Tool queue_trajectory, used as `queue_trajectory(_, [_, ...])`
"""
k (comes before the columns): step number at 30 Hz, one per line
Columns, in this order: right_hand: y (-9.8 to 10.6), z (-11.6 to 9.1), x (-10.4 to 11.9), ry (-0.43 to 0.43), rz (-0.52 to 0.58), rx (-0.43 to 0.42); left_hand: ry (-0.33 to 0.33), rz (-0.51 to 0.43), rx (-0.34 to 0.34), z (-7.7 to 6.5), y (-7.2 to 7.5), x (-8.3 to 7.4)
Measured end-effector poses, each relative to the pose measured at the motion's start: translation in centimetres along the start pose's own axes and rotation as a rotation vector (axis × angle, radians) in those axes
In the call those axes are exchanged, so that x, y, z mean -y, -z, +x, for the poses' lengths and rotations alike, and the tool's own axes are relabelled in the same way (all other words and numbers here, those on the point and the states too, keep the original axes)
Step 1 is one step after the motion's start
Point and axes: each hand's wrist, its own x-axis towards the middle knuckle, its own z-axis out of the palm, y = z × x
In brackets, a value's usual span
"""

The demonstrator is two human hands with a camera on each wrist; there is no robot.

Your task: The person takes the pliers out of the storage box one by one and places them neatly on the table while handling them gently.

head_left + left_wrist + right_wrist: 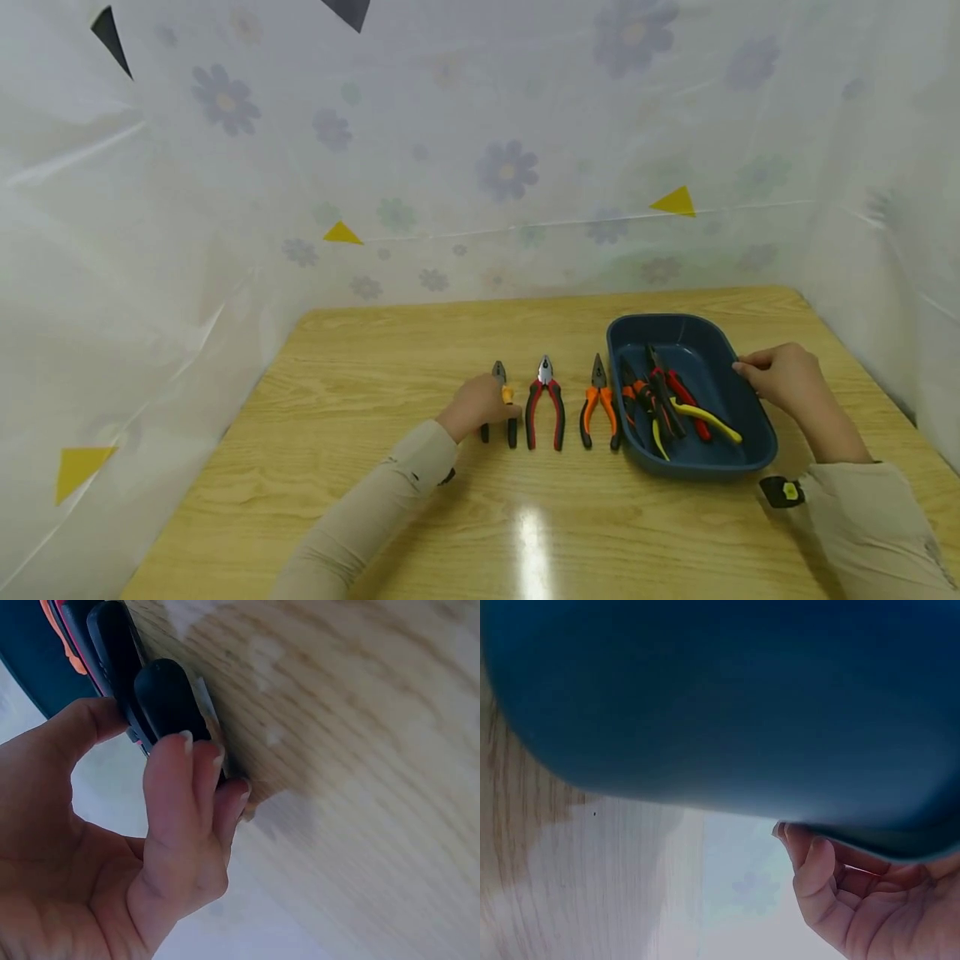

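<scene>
My left hand (480,406) holds the leftmost pliers (499,372), which lie on the table with yellow and black handles. In the left wrist view the thumb and fingers close around their black handles (171,701). Beside them lie red-and-black pliers (558,410), then orange-and-black long-nose pliers (598,379). At the right stands a dark blue plastic tray (697,354) holding several pliers with red, orange and yellow handles. My right hand (787,379) pinches the tray's right rim between thumb and fingers; the right wrist view shows its curled fingers (821,874) at that edge.
The wood-grain table (375,358) is bounded by hanging translucent sheets (450,167) with a flower print at the back and sides. Yellow triangles (675,202) are stuck on the sheets. The tray stands close to the orange pliers.
</scene>
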Motion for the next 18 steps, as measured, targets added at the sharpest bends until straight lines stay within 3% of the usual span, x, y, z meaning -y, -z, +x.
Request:
queue_trajectory(6, [0.3,0.0,0.2,0.004,-0.002,-0.006,0.001,0.043,0.005,-0.2,0.3,-0.3])
queue_trajectory(14, [0.1,-0.3,0.3,0.007,0.007,0.002,0.039,0.176,0.050,-0.9,0.7,-0.9])
queue_trajectory(18, [0.1,-0.3,0.3,0.012,-0.012,-0.002,0.034,0.232,0.037,-1.6,1.3,-1.7])
